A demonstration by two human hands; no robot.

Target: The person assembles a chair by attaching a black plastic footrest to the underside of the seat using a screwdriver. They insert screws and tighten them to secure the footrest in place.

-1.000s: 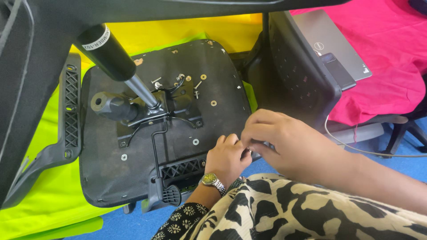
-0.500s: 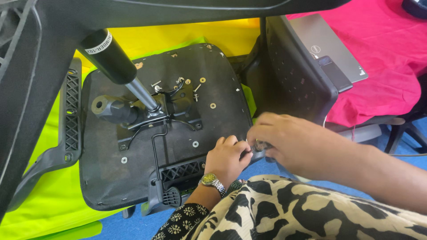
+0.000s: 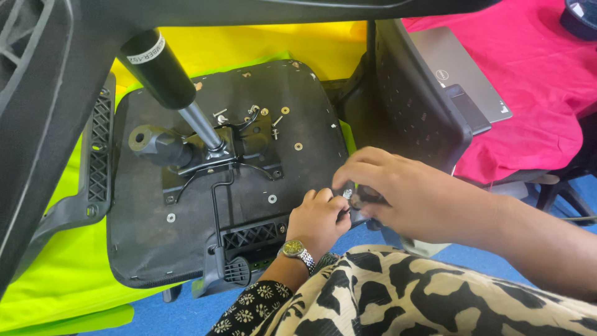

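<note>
Both hands shifted slightly toward 3 o'clock since earlier. Head view: left hand and right hand, fingers closed, pinch a small metal fitting at seat base edge, 4 o'clock. Gas cylinder at 10 o'clock. Laptop on pink cloth, 2 o'clock. No containers seen.

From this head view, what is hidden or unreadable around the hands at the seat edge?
- Small metal part between the hands: mostly covered by the right hand and left hand; its shape is unclear.
- Seat underside: its near right corner is hidden behind both hands.
- Gas cylinder: its top is hidden by the dark chair part crossing the upper frame.
- Laptop: partly hidden behind the black backrest.
</note>
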